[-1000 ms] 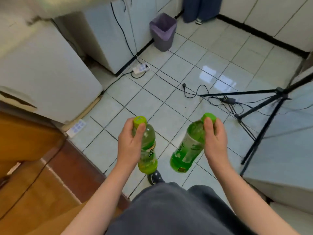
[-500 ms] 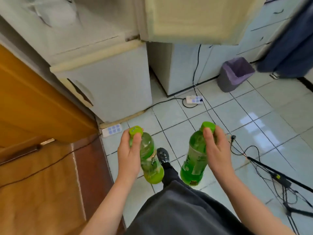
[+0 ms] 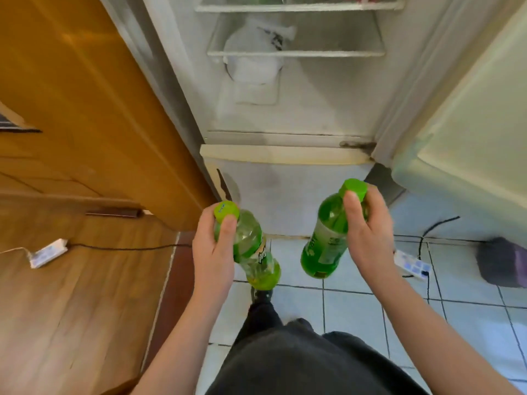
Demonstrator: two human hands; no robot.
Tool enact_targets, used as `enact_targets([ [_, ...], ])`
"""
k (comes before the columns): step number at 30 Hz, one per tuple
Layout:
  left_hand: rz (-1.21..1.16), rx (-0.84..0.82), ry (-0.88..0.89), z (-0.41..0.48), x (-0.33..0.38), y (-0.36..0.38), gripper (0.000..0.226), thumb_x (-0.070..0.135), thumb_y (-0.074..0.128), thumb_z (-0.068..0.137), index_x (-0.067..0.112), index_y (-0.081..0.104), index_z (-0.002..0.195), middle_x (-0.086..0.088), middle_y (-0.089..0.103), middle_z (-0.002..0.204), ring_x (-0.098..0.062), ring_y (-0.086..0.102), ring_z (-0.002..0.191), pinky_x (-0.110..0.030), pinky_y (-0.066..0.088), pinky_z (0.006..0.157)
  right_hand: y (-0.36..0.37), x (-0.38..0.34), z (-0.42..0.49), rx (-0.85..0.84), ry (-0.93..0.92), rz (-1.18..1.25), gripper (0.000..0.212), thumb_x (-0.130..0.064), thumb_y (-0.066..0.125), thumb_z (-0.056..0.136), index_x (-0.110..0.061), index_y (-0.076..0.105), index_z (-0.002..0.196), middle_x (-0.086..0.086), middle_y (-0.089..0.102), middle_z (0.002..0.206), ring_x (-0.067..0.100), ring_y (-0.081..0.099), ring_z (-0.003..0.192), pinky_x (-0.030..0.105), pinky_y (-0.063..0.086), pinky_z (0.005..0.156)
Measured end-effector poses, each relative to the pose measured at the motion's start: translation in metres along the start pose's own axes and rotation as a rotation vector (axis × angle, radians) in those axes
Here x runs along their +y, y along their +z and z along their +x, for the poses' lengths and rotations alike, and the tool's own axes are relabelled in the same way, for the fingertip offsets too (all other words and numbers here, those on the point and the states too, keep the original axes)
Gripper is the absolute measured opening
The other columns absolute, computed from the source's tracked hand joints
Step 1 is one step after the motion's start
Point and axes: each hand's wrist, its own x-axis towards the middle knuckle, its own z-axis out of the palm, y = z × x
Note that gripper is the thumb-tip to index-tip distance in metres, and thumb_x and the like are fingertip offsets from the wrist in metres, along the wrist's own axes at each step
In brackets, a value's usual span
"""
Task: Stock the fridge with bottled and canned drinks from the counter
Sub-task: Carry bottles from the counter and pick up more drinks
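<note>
**Step in hand (judged):** carrying – two drinks are at the open fridge, neither shelved yet.

**Left bottle**: green with a green cap. It is held in the air in front of the fridge's closed lower door, base tipped down and forward, well below the shelves.

**Right bottle**: green and capped, also in the air. It is tilted with the cap uppermost and hangs apart from the left bottle.

**Left hand**: grip closed round the neck and shoulder of the left bottle. The thumb lies up the side toward the cap, and the forearm reaches forward from the bottom of the view.

**Right hand**: grip wrapped round the upper part of the right bottle, thumb pressed across the shoulder just under the cap.

**Fridge interior:** the upper compartment stands open, with the fridge door swung to the right. A wire shelf crosses it, and a white bag lies at its left side. The items on the top shelf are cut off and cannot be named.

**Next move (judged):** lift both bottles to shelf height and stand them upright on bare shelf space to the right of the bag – probably one at a time. Both are held high on the body, so each base will want steadying as it is set down.
</note>
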Motion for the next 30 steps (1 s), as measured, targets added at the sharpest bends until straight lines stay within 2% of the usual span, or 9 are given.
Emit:
enact_targets([
  [4,-0.046,0.01,-0.011,0.06,-0.009,0.005,0.024,0.047,0.044,0.089,0.035,0.063,0.096,0.015,0.064,0.088,-0.003,0.059,0.08,-0.019,0.048,0.07,0.037,-0.008,0.054,0.02,-0.034,0.014,0.012,-0.04,0.043,0.091,-0.036,0.052,0.084,-0.021,0.054,0.077,-0.007,0.051,0.073,0.004,0.037,0.063],
  [7,-0.116,-0.056,0.0,0.118,-0.004,0.015,0.026,0.048,0.047,0.086,0.033,0.064,0.098,0.013,0.065,0.088,-0.008,0.061,0.082,-0.025,0.049,0.072,0.057,-0.023,0.097,0.025,-0.081,0.003,0.019,-0.047,0.043,0.087,-0.03,0.053,0.086,-0.015,0.053,0.078,-0.005,0.05,0.074,0.005,0.037,0.065],
  [12,-0.152,-0.146,0.209,0.223,0.033,0.033,0.027,0.041,0.046,0.087,0.024,0.062,0.1,0.021,0.066,0.09,0.004,0.06,0.08,-0.007,0.044,0.068,0.081,-0.065,0.176,0.074,-0.182,-0.001,0.02,-0.048,0.042,0.083,-0.033,0.054,0.083,-0.02,0.055,0.076,-0.002,0.052,0.073,0.008,0.039,0.063],
  [15,-0.217,-0.164,0.313,0.285,0.065,0.039,0.027,0.041,0.045,0.089,0.024,0.063,0.099,0.018,0.066,0.088,0.003,0.06,0.076,-0.011,0.045,0.065,0.089,-0.094,0.22,0.146,-0.292,0.007,0.017,-0.046,0.043,0.085,-0.034,0.055,0.087,-0.017,0.056,0.082,0.0,0.054,0.078,0.012,0.041,0.068],
  [20,-0.323,-0.15,0.431,0.364,0.12,0.057,0.02,0.041,0.047,0.089,0.039,0.067,0.087,0.013,0.065,0.083,-0.001,0.057,0.074,-0.017,0.046,0.064,0.102,-0.142,0.285,0.229,-0.472,0.088,0.011,-0.034,0.044,0.091,-0.032,0.054,0.09,-0.014,0.055,0.081,-0.001,0.051,0.076,0.014,0.039,0.069],
  [25,-0.297,-0.064,0.507,0.417,0.162,0.075,0.021,0.039,0.046,0.089,0.029,0.065,0.09,0.013,0.068,0.085,0.0,0.059,0.076,-0.014,0.045,0.068,0.119,-0.184,0.347,0.25,-0.593,0.15,0.009,-0.034,0.044,0.093,-0.031,0.051,0.088,-0.014,0.05,0.079,0.0,0.048,0.074,0.019,0.038,0.07],
  [26,-0.28,-0.05,0.534,0.425,0.169,0.078,0.025,0.039,0.046,0.09,0.022,0.065,0.092,0.011,0.067,0.084,0.0,0.058,0.076,-0.014,0.044,0.069,0.123,-0.19,0.359,0.25,-0.6,0.156,0.01,-0.035,0.045,0.093,-0.03,0.051,0.089,-0.015,0.05,0.08,0.002,0.049,0.075,0.021,0.039,0.071],
  [28,-0.277,-0.047,0.575,0.44,0.18,0.083,0.032,0.035,0.046,0.093,0.007,0.063,0.093,-0.001,0.062,0.082,-0.006,0.055,0.075,-0.019,0.043,0.069,0.131,-0.201,0.38,0.265,-0.616,0.151,0.012,-0.037,0.045,0.093,-0.028,0.052,0.09,-0.014,0.051,0.083,0.006,0.051,0.079,0.027,0.042,0.073],
  [30,-0.306,-0.061,0.59,0.454,0.189,0.089,0.035,0.032,0.046,0.095,0.0,0.061,0.092,-0.011,0.058,0.081,-0.015,0.053,0.074,-0.031,0.043,0.068,0.14,-0.209,0.4,0.279,-0.648,0.13,0.014,-0.037,0.045,0.093,-0.025,0.052,0.091,-0.011,0.052,0.084,0.01,0.052,0.081,0.03,0.044,0.075],
])
